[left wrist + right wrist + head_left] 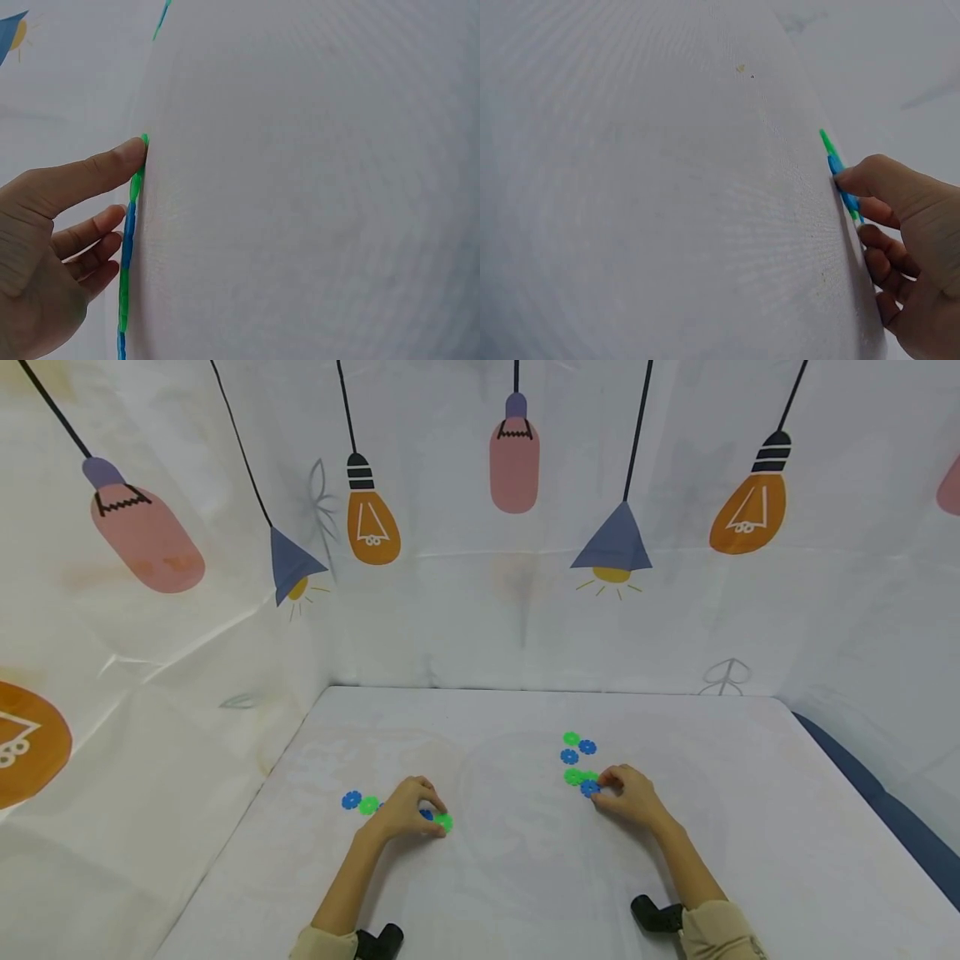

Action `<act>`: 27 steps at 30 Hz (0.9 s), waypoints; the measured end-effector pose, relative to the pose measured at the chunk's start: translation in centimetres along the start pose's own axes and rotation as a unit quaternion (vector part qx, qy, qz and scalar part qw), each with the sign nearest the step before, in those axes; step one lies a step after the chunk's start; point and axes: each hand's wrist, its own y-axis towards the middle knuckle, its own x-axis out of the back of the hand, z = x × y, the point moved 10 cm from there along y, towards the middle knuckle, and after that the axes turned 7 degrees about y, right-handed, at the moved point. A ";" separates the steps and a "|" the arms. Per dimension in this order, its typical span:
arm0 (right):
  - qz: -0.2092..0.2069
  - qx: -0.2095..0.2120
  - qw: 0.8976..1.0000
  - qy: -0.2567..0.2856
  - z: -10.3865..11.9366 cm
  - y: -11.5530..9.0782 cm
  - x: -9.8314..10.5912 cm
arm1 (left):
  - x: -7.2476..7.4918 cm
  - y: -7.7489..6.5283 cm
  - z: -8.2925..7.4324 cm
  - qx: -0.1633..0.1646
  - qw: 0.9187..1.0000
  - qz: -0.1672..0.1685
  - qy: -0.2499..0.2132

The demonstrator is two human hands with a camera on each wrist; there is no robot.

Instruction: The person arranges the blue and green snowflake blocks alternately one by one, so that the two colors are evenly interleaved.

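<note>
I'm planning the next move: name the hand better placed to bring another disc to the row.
Probably the right hand: it pinches a blue disc at the farther group. The left hand is away from there, holding the green disc at the end of the row.

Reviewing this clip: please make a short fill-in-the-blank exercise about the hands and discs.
1. The left grip pinches an end disc coloured ____.
2. The right grip pinches a scalloped disc coloured ____.
3. In the right-hand group, the disc farthest from the person is ____.
4. The tabletop is ____.

Missing words: green; blue; green; white.
</note>
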 end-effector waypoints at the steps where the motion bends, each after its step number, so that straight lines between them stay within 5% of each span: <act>1: -0.001 -0.001 1.000 0.000 0.0 0.0 0.0 | 0.0 0.0 0.0 0.003 1.000 0.000 -0.001; 7: -0.008 -0.008 1.000 0.009 0.2 -0.1 0.0 | 0.0 0.0 0.2 0.015 1.000 0.003 -0.006; 13: -0.017 0.064 0.998 0.021 3.2 0.2 -1.2 | -0.1 0.0 0.3 0.015 1.000 0.006 -0.006; 19: 0.020 0.148 0.987 0.062 7.9 0.8 -4.6 | 0.0 -0.1 0.3 0.015 1.000 0.003 -0.009; 27: 0.106 0.190 0.973 0.075 12.4 1.7 -10.4 | -0.1 -0.1 0.4 0.020 1.000 -0.001 -0.009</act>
